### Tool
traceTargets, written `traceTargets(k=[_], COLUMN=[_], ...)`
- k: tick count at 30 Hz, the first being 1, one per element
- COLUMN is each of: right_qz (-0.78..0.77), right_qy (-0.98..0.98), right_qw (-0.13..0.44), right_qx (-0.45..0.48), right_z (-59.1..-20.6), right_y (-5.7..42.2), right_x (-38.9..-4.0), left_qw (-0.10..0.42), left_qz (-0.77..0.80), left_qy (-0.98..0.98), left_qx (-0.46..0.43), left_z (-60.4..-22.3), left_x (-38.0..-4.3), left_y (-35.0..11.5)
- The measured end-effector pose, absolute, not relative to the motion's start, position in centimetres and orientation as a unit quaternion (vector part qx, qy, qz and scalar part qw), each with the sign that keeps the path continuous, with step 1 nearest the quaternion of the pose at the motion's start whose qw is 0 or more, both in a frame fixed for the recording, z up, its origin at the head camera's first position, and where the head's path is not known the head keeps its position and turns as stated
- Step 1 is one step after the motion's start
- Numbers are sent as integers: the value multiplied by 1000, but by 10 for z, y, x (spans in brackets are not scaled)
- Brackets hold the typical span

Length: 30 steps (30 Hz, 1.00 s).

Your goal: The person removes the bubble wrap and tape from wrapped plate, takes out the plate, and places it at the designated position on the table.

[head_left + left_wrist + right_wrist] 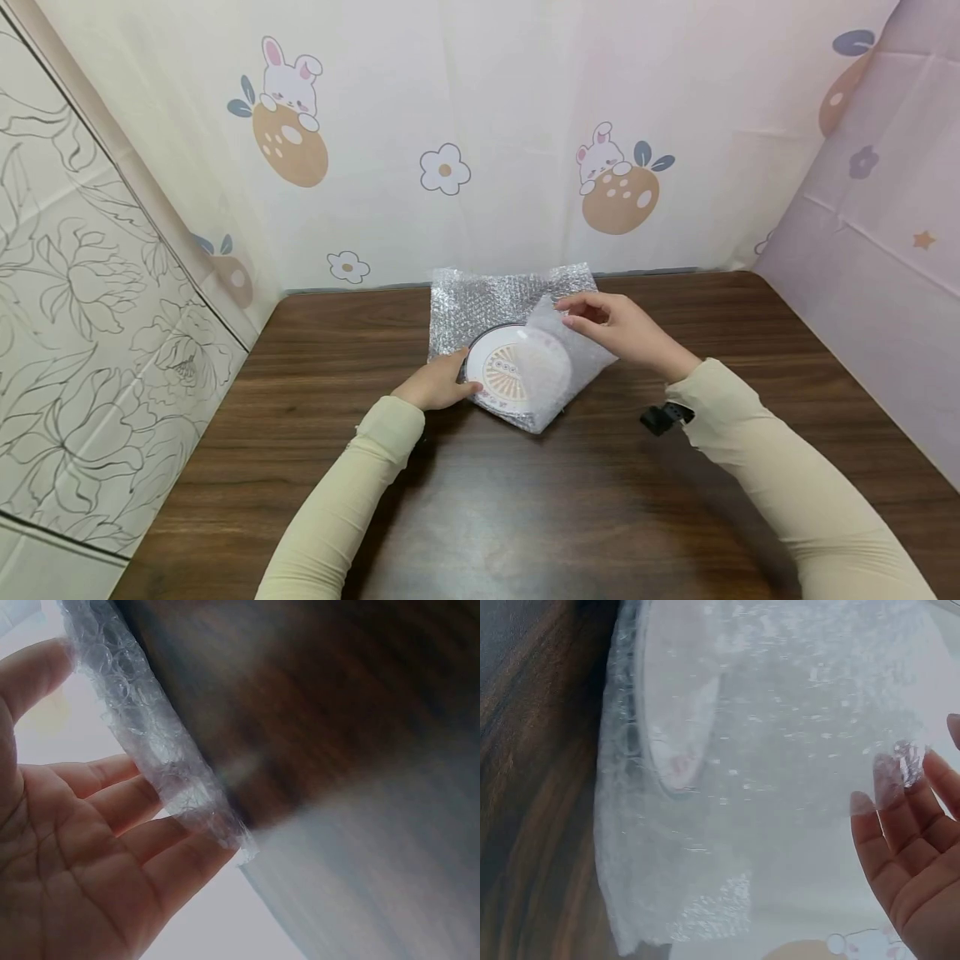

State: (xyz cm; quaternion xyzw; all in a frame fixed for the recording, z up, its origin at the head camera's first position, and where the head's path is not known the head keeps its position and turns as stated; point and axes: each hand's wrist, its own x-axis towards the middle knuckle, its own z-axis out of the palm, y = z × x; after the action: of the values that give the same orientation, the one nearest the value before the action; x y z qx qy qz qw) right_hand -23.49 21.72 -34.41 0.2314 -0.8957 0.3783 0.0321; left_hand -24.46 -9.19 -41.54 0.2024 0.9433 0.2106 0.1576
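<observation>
On a dark brown wooden table (300, 433), a round white plate with golden rays (501, 367) is laid upon clear bubble wrap (487, 302), partly covered by its flap (581, 354). Plate and wrap are pinched at the left edge by the left hand (437, 382); the flap's edge is pinched by the right hand (628, 329).
</observation>
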Motion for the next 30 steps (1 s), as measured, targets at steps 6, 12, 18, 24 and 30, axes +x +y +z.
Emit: traceTargets(k=[6, 12, 18, 24, 30], right_qz=[400, 391, 392, 391, 364], right_qy=[-886, -885, -885, -885, -890], right_qw=[34, 40, 22, -34, -99], right_qx=[231, 250, 251, 251, 257], right_z=[-332, -330, -331, -338, -351], right_y=[228, 243, 261, 276, 285], right_x=[-220, -211, -205, -204, -205], left_qw=[157, 157, 156, 156, 157], left_qz=[210, 213, 211, 215, 218], left_qy=[943, 943, 944, 943, 942], left_qx=[204, 201, 198, 201, 201], left_z=[-416, -416, -417, -417, -418], left_x=[-246, -245, -245, -245, -245], left_y=[-91, -90, -90, -91, -91])
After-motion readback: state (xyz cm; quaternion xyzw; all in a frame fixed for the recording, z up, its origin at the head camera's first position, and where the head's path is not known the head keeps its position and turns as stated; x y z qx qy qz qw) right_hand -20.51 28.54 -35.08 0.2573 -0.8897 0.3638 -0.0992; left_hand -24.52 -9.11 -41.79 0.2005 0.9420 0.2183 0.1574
